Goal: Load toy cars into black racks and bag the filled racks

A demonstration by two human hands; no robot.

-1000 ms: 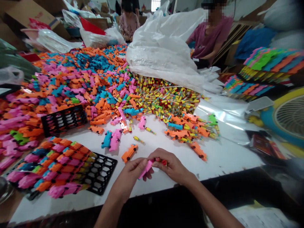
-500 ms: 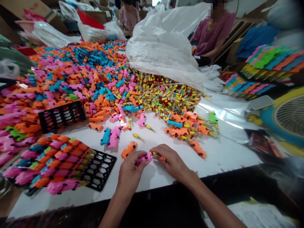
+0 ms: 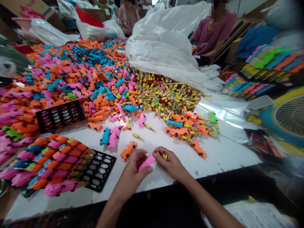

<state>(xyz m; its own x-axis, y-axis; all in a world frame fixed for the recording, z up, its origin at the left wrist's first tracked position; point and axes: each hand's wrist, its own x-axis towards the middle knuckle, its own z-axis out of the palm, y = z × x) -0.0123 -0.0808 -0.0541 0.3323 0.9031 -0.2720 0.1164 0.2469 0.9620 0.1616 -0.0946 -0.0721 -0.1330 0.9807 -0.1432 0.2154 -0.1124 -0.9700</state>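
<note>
A pink toy car (image 3: 147, 162) lies between the thumb and fingers of my left hand (image 3: 133, 171), its near end toward the palm. My right hand (image 3: 171, 163) pinches at the car's far end, and a small yellow-and-red tube (image 3: 164, 155) shows among its fingers. Whether the tube touches the car is hidden by the fingertips. Just beyond my left hand an orange toy car (image 3: 128, 150) rests on the white table (image 3: 182, 177). A loose yellow tube (image 3: 138, 136) lies farther off, near a blue car (image 3: 105, 136) and another pink car (image 3: 114, 137).
At left, a black grid tray (image 3: 102, 171) holds rows of cars; another black tray (image 3: 60, 116) leans on a big car heap (image 3: 78, 76). Tubes (image 3: 163, 95) spill beneath a white plastic bag (image 3: 163, 47). A fan (image 3: 287, 114) stands right. Two people sit across.
My right hand's fingertips have closed in on the pink car's end. The car now shows a smooth side, and my left fingers have loosened somewhat around it.
</note>
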